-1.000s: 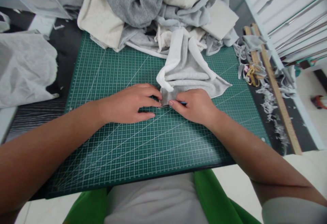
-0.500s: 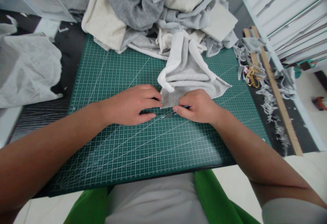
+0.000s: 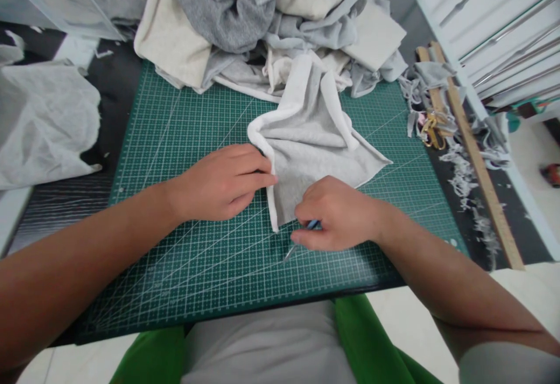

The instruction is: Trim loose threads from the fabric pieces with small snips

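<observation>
A grey fabric piece with white edges (image 3: 310, 150) lies crumpled on the green cutting mat (image 3: 192, 255). My left hand (image 3: 223, 182) rests on the mat with its fingertips pressing the cloth's left white edge. My right hand (image 3: 335, 215) sits at the cloth's near corner, closed around a small blue-handled metal tool (image 3: 297, 245) whose tip points down-left onto the mat.
A heap of grey and cream fabrics (image 3: 271, 16) crowds the mat's far edge. White cloth (image 3: 44, 115) lies at left. Gold scissors (image 3: 431, 130), fabric scraps and a wooden ruler (image 3: 476, 162) lie at right beside a white shelf unit (image 3: 494, 16).
The cloth has been pulled toward me and spread wider. My right hand moved nearer with the tool, now below the cloth's corner. My left hand stayed in place.
</observation>
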`<state>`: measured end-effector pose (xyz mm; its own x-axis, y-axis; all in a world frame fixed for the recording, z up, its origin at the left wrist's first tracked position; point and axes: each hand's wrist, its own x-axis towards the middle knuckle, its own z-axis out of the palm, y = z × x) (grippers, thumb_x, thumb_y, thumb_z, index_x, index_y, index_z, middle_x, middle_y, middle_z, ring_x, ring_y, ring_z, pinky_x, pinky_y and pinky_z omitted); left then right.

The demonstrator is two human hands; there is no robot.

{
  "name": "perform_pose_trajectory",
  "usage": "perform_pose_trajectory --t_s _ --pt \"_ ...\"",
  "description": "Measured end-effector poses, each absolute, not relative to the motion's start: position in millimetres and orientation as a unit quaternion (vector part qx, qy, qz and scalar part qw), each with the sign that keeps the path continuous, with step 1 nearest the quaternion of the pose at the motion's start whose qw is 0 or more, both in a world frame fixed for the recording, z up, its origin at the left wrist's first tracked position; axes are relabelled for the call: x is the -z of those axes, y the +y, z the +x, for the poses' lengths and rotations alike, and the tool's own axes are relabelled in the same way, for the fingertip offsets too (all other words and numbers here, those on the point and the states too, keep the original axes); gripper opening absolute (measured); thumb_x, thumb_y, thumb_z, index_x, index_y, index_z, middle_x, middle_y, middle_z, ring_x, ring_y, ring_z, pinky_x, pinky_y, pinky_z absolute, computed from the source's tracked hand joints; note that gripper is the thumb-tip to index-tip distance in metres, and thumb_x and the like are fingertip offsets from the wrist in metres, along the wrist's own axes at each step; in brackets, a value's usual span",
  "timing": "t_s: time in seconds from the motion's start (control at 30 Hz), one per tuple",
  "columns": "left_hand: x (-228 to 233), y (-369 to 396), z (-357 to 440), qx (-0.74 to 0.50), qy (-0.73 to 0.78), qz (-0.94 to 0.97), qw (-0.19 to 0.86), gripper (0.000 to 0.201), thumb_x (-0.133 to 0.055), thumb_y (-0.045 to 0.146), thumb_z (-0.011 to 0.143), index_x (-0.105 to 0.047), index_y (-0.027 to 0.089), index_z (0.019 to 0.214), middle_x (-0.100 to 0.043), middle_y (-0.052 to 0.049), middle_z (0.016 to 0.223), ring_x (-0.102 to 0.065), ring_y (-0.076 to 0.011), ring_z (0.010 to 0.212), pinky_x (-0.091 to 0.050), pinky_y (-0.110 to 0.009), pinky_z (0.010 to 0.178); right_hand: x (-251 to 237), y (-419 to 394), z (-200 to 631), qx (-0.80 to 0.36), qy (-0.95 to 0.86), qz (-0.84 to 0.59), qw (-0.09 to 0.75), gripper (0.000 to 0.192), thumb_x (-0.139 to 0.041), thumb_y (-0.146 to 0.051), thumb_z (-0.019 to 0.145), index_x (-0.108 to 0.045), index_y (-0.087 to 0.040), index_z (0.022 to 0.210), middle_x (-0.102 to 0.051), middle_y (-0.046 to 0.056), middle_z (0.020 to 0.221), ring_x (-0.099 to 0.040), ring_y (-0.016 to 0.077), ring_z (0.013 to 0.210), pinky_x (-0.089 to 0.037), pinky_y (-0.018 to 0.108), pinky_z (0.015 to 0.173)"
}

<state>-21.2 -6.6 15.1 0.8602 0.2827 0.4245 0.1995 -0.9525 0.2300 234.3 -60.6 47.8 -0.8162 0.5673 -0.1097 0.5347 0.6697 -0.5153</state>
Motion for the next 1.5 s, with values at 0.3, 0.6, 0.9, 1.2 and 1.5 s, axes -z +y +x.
perform_pose_trajectory --t_s 0.3,0.6,0.9,1.2,1.5 --pt "-17.9 -6.5 -21.9 -0.186 0.119 0.975 0.012 0.018 -0.054 0.017 0.094 -0.070 0.019 0.103 -0.070 -0.007 0.121 -0.058 -0.0287 0.122 -0.044 -0.048 0.106 -53.3 -84.4 220.4 -0.345 -0.911 -0.225 -0.005 0.034 -0.064 -0.043 0.083 -0.058 -0.020 0.058 -0.058 -0.002 0.051 -0.050 0.0115 0.053 -0.030 0.027 0.056" --pt "-19.2 -4.4 -24.3 -0.105 0.161 0.981 0.020 0.031 -0.042 0.025 0.101 -0.070 0.018 0.091 -0.063 -0.005 0.078 -0.059 -0.0198 0.075 -0.045 -0.035 0.070 -49.2 -69.0 235.8 -0.283 -0.866 -0.382 0.153 0.055 -0.076 -0.071 0.070 -0.068 -0.018 0.079 -0.064 0.000 0.063 -0.059 0.0145 0.059 -0.037 0.027 0.061" --pt "-35.3 -18.4 -22.6 -0.063 0.188 0.979 0.053 0.033 -0.043 0.037 0.102 -0.069 0.020 0.089 -0.064 -0.002 0.079 -0.057 -0.0166 0.062 -0.037 -0.031 0.053 -45.9 -69.4 226.5 -0.208 -0.910 -0.359 -0.012 0.019 -0.070 -0.038 0.087 -0.070 -0.019 0.082 -0.068 0.002 0.068 -0.059 0.0164 0.065 -0.032 0.029 0.063" --pt "-37.4 9.4 -37.0 -0.189 0.450 0.870 0.074 0.032 -0.057 0.046 0.095 -0.068 0.022 0.112 -0.068 -0.005 0.113 -0.066 -0.0180 0.087 -0.054 -0.030 0.075 -53.7 -79.9 219.6 -0.184 -0.935 -0.297 -0.065 0.013 -0.057 -0.026 0.087 -0.065 -0.018 0.083 -0.069 0.004 0.071 -0.060 0.0186 0.067 -0.025 0.034 0.059" --pt "-50.6 31.4 18.6 -0.009 0.517 0.856 0.015 0.067 -0.057 0.051 0.092 -0.046 0.015 0.148 -0.059 -0.017 0.135 -0.065 -0.0312 0.110 -0.050 -0.040 0.089 -56.1 -98.9 212.0 -0.172 -0.959 -0.212 -0.073 0.015 -0.055 -0.025 0.090 -0.066 -0.016 0.096 -0.072 0.006 0.072 -0.061 0.0194 0.066 -0.020 0.034 0.053"
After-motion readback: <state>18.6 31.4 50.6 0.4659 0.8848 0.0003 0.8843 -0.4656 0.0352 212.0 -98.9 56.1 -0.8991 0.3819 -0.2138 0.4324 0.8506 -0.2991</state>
